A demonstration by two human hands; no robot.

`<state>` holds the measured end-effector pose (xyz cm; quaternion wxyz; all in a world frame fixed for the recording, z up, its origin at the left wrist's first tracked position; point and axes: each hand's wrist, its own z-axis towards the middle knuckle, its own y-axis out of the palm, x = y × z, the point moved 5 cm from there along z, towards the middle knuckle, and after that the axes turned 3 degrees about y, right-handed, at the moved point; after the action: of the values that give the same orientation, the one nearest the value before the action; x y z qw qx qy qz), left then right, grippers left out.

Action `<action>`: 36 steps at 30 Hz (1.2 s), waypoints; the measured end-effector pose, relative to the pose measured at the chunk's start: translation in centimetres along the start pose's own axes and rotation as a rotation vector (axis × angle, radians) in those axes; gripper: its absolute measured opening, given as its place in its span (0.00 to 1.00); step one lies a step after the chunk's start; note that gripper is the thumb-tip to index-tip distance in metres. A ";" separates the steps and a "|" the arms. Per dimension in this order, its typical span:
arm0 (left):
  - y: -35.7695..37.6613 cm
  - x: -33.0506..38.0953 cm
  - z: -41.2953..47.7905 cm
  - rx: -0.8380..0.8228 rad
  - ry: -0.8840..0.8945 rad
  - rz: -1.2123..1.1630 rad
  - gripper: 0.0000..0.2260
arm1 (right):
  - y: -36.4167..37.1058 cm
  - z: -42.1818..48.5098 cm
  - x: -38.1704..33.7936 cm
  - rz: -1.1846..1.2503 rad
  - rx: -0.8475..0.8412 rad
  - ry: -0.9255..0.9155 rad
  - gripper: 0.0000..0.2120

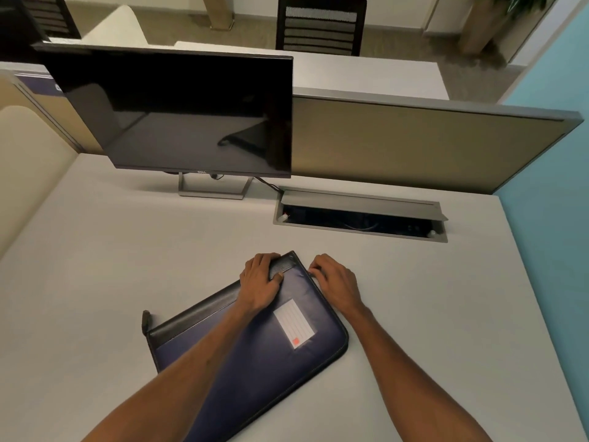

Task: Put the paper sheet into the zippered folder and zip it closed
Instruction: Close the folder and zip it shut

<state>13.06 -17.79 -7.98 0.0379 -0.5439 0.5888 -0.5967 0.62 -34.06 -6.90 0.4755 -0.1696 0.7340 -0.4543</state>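
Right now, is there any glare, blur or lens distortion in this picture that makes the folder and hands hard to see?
Head view: wide-angle bending curves the desk divider and desk edges; the dark monitor shows dull reflections, no harsh glare; lighting is soft and even, with faint shadows under the arms; the zippered folder, left hand and right hand are reasonably sharp, the background chairs softer.

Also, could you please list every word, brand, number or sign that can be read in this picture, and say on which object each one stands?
"DELL": brand mark on the lower bezel of the monitor, small but legible.
Label card on the blue zippered folder: ruled lines and a red mark, no readable words.
White mark on the partition strip at the far left: cut off by the monitor, unreadable.
Nothing else carries text.
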 end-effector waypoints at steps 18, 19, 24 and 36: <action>-0.3 -0.5 -0.3 -0.019 0.068 0.064 0.24 | 0.4 4.4 -3.1 -0.078 0.050 0.077 0.10; -0.2 -0.4 -0.5 -0.023 0.079 0.084 0.24 | 0.4 4.1 -3.1 -0.051 0.062 0.116 0.11; -0.5 -0.8 -2.3 -0.087 0.102 0.216 0.28 | 0.0 0.1 -3.5 0.045 0.151 0.290 0.17; -6.3 -5.8 -9.2 -0.038 -0.101 0.280 0.25 | -0.5 -13.3 -2.8 -0.138 0.331 0.572 0.18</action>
<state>12.78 -5.79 -4.12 0.1398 -0.4864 0.6675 -0.5462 -9.42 -25.69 -3.11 0.2395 -0.0052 0.7406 -0.6277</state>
